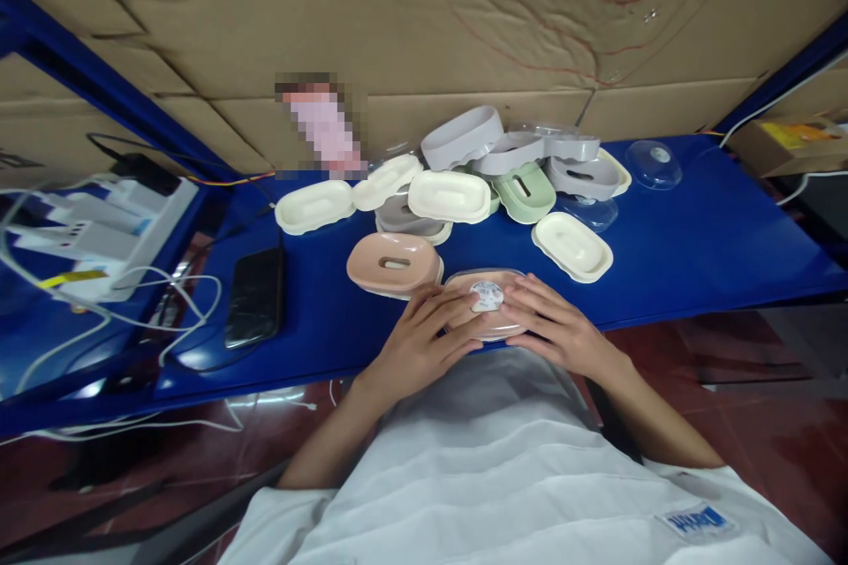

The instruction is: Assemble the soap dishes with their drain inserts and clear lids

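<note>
Left hand [427, 340] and right hand [563, 328] rest on a pink dish [491, 325]
From where I stand, each grip is spread flat beside a round sticker [488, 296]

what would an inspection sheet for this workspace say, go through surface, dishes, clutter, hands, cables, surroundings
Surface: blue table, glossy.
Job's things: covered pink dish with round label at the near edge; second pink dish beside it; cream trays, green dish, grey dishes and clear covers behind.
Clutter: black phone; pixelated item, unreadable.
Left hand: fingers on the covered dish's left side; grip unclear.
Right hand: fingers on its right side; grip unclear.
Cables: white cables tangled near the power strip.
Surroundings: cardboard behind, carton at right.
</note>
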Available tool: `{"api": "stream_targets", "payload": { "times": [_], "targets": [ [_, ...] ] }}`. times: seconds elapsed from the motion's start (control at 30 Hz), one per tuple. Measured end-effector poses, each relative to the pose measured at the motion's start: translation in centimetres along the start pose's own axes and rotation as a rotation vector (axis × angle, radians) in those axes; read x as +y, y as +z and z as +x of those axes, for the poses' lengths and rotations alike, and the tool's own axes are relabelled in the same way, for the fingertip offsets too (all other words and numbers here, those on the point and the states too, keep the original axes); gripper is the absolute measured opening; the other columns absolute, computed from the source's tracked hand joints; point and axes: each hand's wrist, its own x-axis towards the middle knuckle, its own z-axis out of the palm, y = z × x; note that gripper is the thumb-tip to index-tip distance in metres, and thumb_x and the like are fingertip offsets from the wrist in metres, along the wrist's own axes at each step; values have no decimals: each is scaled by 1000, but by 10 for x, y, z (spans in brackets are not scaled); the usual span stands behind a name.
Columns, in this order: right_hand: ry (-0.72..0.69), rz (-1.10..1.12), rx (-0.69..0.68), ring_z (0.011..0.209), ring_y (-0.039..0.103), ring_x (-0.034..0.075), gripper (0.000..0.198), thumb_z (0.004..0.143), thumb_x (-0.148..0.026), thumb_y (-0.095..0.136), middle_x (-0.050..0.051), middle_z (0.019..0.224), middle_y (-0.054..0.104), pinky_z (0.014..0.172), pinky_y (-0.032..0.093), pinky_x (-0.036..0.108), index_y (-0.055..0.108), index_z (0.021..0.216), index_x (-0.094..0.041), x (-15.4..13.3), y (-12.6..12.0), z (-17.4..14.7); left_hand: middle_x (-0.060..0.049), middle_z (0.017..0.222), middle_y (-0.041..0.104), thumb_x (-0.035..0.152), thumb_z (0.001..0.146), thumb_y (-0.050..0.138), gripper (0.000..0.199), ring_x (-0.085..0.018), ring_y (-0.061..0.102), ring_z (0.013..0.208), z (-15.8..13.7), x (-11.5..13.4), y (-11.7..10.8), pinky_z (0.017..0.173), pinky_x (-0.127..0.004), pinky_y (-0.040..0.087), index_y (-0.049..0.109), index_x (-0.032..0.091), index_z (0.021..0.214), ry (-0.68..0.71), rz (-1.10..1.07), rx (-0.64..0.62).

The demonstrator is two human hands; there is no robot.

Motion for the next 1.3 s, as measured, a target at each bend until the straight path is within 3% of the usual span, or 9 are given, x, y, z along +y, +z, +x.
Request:
{"api": "stream_targets", "payload": {
  "times": [0.1, 0.27, 0.43, 0.6, 0.77, 0.97, 1.17, 1.27, 1.3],
  "targets": [
    [64, 11, -38, 165, 29, 34, 76, 100, -24, 76, 8, 173, 42, 128, 43, 63, 43, 168, -34, 0, -3, 2, -9, 137, 76, 24, 98, 79, 43, -24, 69, 132, 0, 0, -1, 117, -49, 52, 67, 28, 140, -9, -7, -9],
    [119, 18, -116, 167, 25, 34, 79, 101, -25, 74, 8, 177, 34, 128, 41, 63, 37, 170, -38, -1, -3, 6, -8, 138, 75, 22, 99, 78, 42, -25, 68, 132, 1, 0, -2, 117, -49, 51, 67, 30, 139, -10, 0, -14],
    [135, 3, -104, 164, 33, 34, 76, 101, -29, 74, 12, 178, 32, 128, 44, 59, 40, 169, -36, -2, -3, 6, -12, 139, 73, 31, 99, 77, 47, -28, 67, 133, 1, 6, -6, 116, -50, 52, 62, 27, 143, -10, 39, 33],
    [220, -193, 187, 153, 51, 38, 70, 96, -32, 81, 10, 168, 49, 124, 49, 59, 54, 160, -37, 12, -41, -14, -13, 146, 68, 22, 96, 73, 58, -33, 64, 137, -6, 0, -26, 121, -58, 44, 56, 30, 151, -272, 196, 148],
    [471, -631, 592, 147, 56, 41, 76, 87, -51, 88, 19, 160, 57, 122, 48, 59, 63, 154, -26, 58, -93, -64, -15, 152, 65, 23, 94, 71, 53, -39, 57, 146, -18, -24, -37, 128, -67, 29, 59, 26, 146, -462, 307, 76],
    [767, -737, 616, 143, 58, 48, 73, 88, -62, 82, 25, 156, 57, 116, 49, 63, 68, 147, -22, 103, -97, -113, -9, 140, 75, 18, 99, 66, 39, -32, 70, 130, -15, -29, -31, 121, -58, 36, 67, 26, 137, -358, 285, -87],
    [688, -677, 562, 156, 37, 53, 64, 97, -42, 76, 23, 169, 41, 125, 31, 76, 57, 155, -24, 92, -89, -93, -10, 138, 76, 22, 106, 65, 30, -29, 72, 123, -4, -12, -27, 112, -52, 37, 68, 26, 135, -233, 258, -147],
    [562, -596, 566, 156, 43, 46, 59, 102, -34, 70, 19, 167, 48, 127, 34, 70, 54, 159, -26, 58, -74, -59, -10, 143, 74, 22, 108, 63, 32, -28, 70, 127, -1, -2, -20, 110, -51, 37, 66, 26, 140, -197, 223, -183],
    [504, -499, 490, 154, 47, 42, 59, 104, -32, 68, 16, 165, 52, 127, 37, 67, 53, 160, -28, 44, -65, -46, -10, 144, 73, 22, 109, 62, 33, -27, 69, 129, 0, 2, -17, 110, -50, 37, 65, 25, 141, -183, 212, -191]
  ]
}}
